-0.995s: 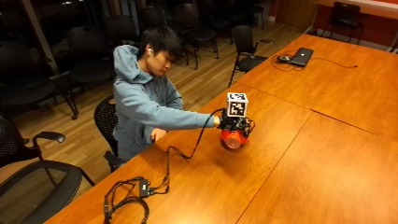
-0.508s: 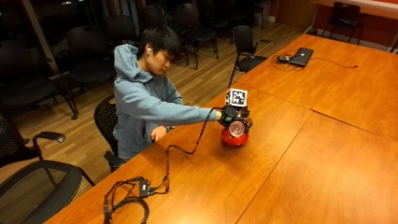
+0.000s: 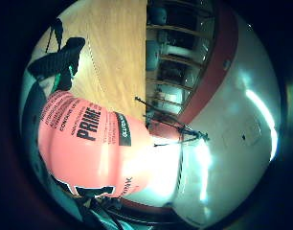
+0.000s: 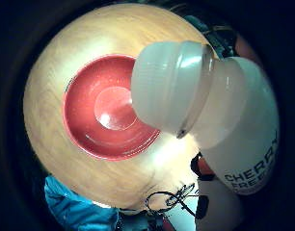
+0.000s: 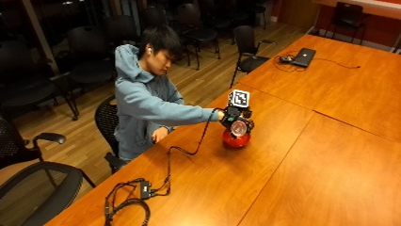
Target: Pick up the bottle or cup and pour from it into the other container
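Observation:
In the outside view my gloved right hand holds a bottle just above a red bowl on the wooden table. Its fingers are wrapped round the bottle's pink PRIME label. The thumb side palm view shows the bottle tilted, with its white cap on and hanging over the rim of the red bowl. The bowl looks empty inside. My bare left hand rests at the table's near edge.
A black cable runs from the glove to a small box near the table's corner. A laptop lies far off on another table. Office chairs stand behind and beside me. Bare tabletop stretches to the right of the bowl.
My right hand with the bottle has lifted a little and now sits above the bowl. The bowl has stayed in place.

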The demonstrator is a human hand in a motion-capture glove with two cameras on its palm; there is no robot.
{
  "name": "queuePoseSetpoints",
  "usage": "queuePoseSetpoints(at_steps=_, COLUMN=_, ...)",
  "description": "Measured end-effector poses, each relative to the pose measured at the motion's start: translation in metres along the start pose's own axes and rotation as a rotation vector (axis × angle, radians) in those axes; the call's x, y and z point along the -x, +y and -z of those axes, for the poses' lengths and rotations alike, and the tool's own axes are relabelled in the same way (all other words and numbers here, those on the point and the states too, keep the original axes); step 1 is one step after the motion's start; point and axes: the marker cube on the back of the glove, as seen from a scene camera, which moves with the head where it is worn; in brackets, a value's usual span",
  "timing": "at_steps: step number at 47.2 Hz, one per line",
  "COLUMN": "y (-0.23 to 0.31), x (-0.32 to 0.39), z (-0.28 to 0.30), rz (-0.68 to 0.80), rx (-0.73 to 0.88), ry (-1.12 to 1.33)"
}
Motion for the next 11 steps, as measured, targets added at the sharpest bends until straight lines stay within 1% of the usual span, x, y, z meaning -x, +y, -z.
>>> queuePoseSetpoints(at_steps=1, y=0.004, x=-0.005, z=-0.004, rz=0.075, rx=0.001, ry=0.074)
queuePoseSetpoints(at_steps=3, y=0.007, x=-0.010, z=-0.007, rz=0.144, rx=-0.002, ry=0.128)
queuePoseSetpoints(at_steps=6, y=0.008, x=-0.012, z=-0.008, rz=0.167, rx=-0.009, ry=0.118)
queuePoseSetpoints(at_steps=11, y=0.009, x=-0.024, z=-0.011, rz=0.157, rx=-0.002, ry=0.138)
